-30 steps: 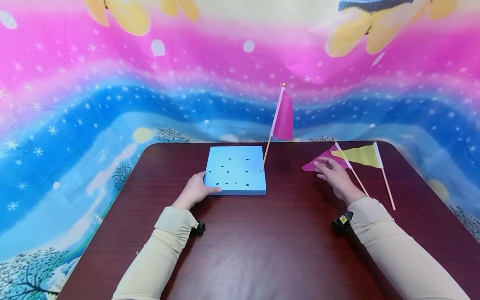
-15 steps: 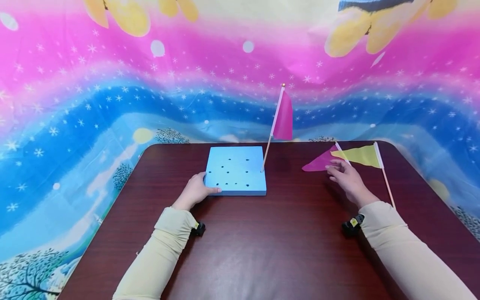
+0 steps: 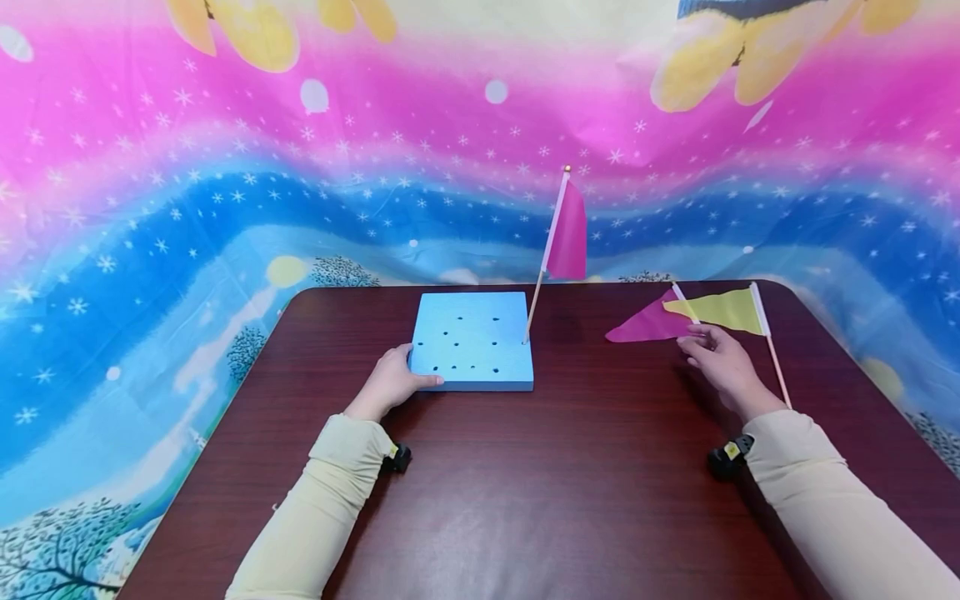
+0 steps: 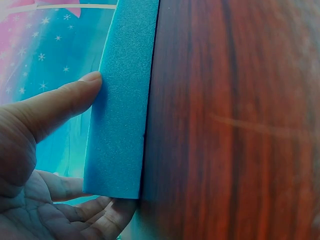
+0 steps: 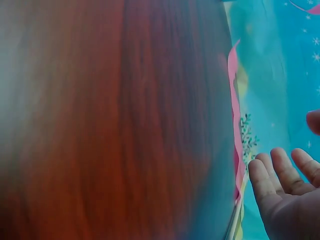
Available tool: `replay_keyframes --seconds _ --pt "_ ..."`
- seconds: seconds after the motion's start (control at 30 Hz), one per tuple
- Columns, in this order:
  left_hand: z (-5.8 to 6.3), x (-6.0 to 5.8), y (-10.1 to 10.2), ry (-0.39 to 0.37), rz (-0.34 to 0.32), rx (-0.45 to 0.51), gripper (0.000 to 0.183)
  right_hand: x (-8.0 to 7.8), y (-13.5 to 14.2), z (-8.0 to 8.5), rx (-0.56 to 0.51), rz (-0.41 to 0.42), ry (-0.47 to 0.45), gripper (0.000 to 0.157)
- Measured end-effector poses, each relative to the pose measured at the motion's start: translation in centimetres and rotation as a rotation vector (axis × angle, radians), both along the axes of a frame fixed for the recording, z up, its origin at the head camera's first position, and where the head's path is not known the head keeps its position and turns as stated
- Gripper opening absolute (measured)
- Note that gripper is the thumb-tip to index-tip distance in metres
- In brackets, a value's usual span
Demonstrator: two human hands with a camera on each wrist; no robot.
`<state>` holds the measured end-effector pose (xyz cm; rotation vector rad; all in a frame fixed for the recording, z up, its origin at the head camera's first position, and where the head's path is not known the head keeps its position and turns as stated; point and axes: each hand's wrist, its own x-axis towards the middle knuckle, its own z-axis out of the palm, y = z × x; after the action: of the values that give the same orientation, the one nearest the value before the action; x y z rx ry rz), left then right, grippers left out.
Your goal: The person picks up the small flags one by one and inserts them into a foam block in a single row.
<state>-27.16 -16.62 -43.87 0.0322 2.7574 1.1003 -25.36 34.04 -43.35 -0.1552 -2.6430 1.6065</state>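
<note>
My left hand [image 3: 390,379] holds the near left corner of a light blue foam block [image 3: 476,357] with several small holes. In the left wrist view the thumb [image 4: 82,92] lies at the block's upper front edge, with the fingers at its end. A magenta flag [image 3: 567,237] on a thin stick stands slightly tilted at the block's right edge. On the right, a second magenta flag [image 3: 643,322] lies flat, its stick mostly hidden by my right hand [image 3: 723,367]. That hand hovers over it, fingers apart and loosely bent, nothing between them in the right wrist view.
A yellow triangular flag [image 3: 727,310] lies farther right, its tip overlapping the magenta cloth. All rest on a dark red-brown wooden table [image 3: 525,492] with rounded far corners. A colourful printed curtain [image 3: 420,142] hangs behind the table.
My right hand has moved right and slightly towards me, from over the lying magenta cloth to its stick. The left hand, the block and the flags stay in place.
</note>
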Motion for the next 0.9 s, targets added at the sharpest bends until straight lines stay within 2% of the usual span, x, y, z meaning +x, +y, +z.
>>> replay_keyframes --seconds 0.2,0.53,0.73,0.9 --pt "0.1 0.1 0.1 -0.001 -0.002 0.006 0.095 0.7 0.9 0.1 0.049 -0.022 0.024 0.052" --pt "0.2 0.2 0.0 0.001 -0.002 0.004 0.094 1.5 2.5 -0.1 0.128 -0.074 0.032 0.049" --pt "0.1 0.2 0.0 0.0 0.003 0.004 0.094 1.9 3.6 -0.3 0.257 -0.061 0.078 0.046" --pt "0.0 0.0 0.0 0.005 -0.004 -0.002 0.095 2.2 4.3 -0.5 0.279 -0.054 0.056 0.046"
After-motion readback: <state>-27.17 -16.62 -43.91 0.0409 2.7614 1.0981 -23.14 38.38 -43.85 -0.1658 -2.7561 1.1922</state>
